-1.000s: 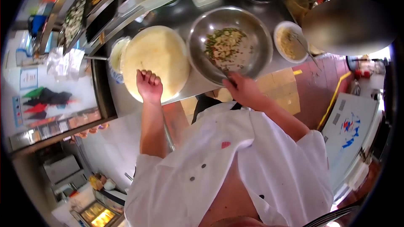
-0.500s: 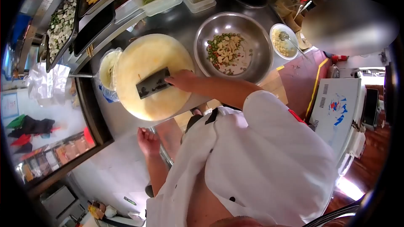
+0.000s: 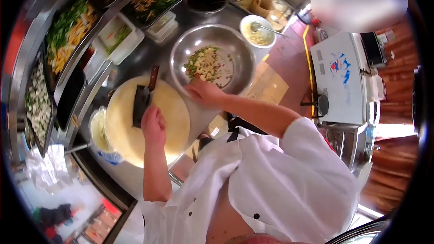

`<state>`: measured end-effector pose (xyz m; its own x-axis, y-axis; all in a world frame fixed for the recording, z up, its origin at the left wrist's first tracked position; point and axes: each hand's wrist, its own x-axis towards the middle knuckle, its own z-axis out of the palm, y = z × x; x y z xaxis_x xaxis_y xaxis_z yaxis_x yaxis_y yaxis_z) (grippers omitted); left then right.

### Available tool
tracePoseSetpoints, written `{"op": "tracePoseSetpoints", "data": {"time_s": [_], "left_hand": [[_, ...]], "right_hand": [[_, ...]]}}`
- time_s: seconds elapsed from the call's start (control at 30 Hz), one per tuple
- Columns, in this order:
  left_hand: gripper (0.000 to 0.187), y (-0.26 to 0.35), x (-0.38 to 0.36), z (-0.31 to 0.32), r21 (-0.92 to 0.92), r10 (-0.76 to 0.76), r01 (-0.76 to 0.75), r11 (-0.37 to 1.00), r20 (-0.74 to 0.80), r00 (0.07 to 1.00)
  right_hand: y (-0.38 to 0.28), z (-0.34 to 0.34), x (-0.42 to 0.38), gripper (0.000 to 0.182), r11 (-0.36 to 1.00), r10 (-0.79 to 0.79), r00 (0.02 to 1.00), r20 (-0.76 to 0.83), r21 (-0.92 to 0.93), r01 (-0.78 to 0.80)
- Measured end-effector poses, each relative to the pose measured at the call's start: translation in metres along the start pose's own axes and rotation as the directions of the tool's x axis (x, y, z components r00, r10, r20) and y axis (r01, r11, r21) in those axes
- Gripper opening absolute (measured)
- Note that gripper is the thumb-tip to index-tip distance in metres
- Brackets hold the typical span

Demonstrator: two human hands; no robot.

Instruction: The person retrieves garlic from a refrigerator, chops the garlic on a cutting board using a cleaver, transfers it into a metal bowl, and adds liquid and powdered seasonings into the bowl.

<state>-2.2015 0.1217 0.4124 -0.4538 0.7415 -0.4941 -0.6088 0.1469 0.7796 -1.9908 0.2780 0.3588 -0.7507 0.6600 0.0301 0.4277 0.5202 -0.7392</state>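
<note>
My right hand [image 3: 205, 94] is at the near rim of a wide metal bowl [image 3: 237, 58], its fingers bent over the edge. Chopped green and red pieces with pale chunks [image 3: 205, 63] lie inside the bowl, toward its left side. My left hand [image 3: 154, 125], fingers curled in, hovers over a round, pale chopping board [image 3: 169, 131]. Just beyond it lies a cleaver [image 3: 140, 108], its dark blade flat on the board and its wooden handle pointing away from me. The left fingers overlap the blade's near corner in this view.
A white bowl [image 3: 271, 38] with a spoon stands right of the metal bowl. Trays of cut vegetables [image 3: 68, 36] line the back left, beside a white plastic tub [image 3: 120, 40]. A lined container [image 3: 100, 131] adjoins the board. A white freezer [image 3: 339, 81] stands right.
My right hand has left the cleaver and reached the bowl's rim. The cleaver has turned, with its handle now pointing away. My left hand has risen from beside the counter to above the board.
</note>
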Motion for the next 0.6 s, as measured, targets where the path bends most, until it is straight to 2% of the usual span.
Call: {"op": "tracePoseSetpoints", "data": {"time_s": [0.03, 0.13, 0.17, 0.23, 0.27, 0.33, 0.43, 0.47, 0.5, 0.53, 0.57, 0.6], "left_hand": [[0.018, 0.013, 0.002, 0.031, 0.074, 0.051, -0.053, 0.996, 0.031, 0.998], [0.018, 0.036, 0.006, 0.116, -0.017, 0.285, -0.285, 0.958, 0.108, 0.952], [0.019, 0.026, 0.018, 0.136, 0.159, 0.425, -0.436, 0.886, 0.100, 0.900], [0.023, -0.023, 0.053, 0.163, 0.479, 0.678, -0.654, 0.586, 0.152, 0.719], [0.026, -0.061, 0.078, 0.161, 0.566, 0.634, -0.712, 0.416, 0.382, 0.673], [0.035, -0.128, 0.119, 0.147, 0.606, 0.384, -0.795, 0.034, 0.727, 0.570], [0.052, -0.159, 0.080, 0.157, 0.724, 0.455, -0.677, 0.129, 0.563, 0.690], [0.054, -0.171, 0.061, 0.153, 0.805, 0.543, -0.559, 0.199, 0.384, 0.747], [0.057, -0.186, 0.049, 0.150, 0.853, 0.623, -0.443, 0.276, 0.192, 0.758], [0.059, -0.202, 0.043, 0.145, 0.869, 0.685, -0.336, 0.363, -0.005, 0.728], [0.066, -0.238, 0.053, 0.112, 0.866, 0.765, -0.311, 0.391, -0.118, 0.633], [0.066, -0.239, 0.040, 0.119, 0.714, 0.536, -0.170, 0.679, -0.324, 0.779]], "right_hand": [[0.006, -0.017, -0.033, 0.029, 0.998, 0.035, 0.998, 0.057, 0.043, -0.037], [0.034, -0.050, -0.137, 0.030, 0.960, 0.227, 0.972, 0.057, 0.155, -0.233], [0.047, -0.061, -0.168, 0.031, 0.939, 0.293, 0.956, 0.033, 0.176, -0.294], [0.110, -0.061, -0.230, 0.030, 0.875, 0.444, 0.896, 0.027, 0.205, -0.440], [0.127, -0.068, -0.253, 0.030, 0.805, 0.539, 0.842, 0.013, 0.285, -0.520], [0.165, -0.089, -0.289, 0.030, 0.637, 0.697, 0.716, 0.037, 0.427, -0.642], [0.228, -0.119, -0.330, 0.030, 0.564, 0.752, 0.657, 0.054, 0.464, -0.683], [0.243, -0.125, -0.348, 0.030, 0.543, 0.766, 0.641, 0.052, 0.481, -0.688], [0.263, -0.135, -0.360, 0.030, 0.532, 0.774, 0.632, 0.043, 0.497, -0.685], [0.284, -0.146, -0.370, 0.030, 0.524, 0.781, 0.623, 0.028, 0.513, -0.680], [0.301, -0.154, -0.382, 0.031, 0.459, 0.816, 0.573, 0.070, 0.524, -0.718], [0.321, -0.160, -0.395, 0.031, 0.391, 0.849, 0.517, 0.109, 0.526, -0.755]]}}
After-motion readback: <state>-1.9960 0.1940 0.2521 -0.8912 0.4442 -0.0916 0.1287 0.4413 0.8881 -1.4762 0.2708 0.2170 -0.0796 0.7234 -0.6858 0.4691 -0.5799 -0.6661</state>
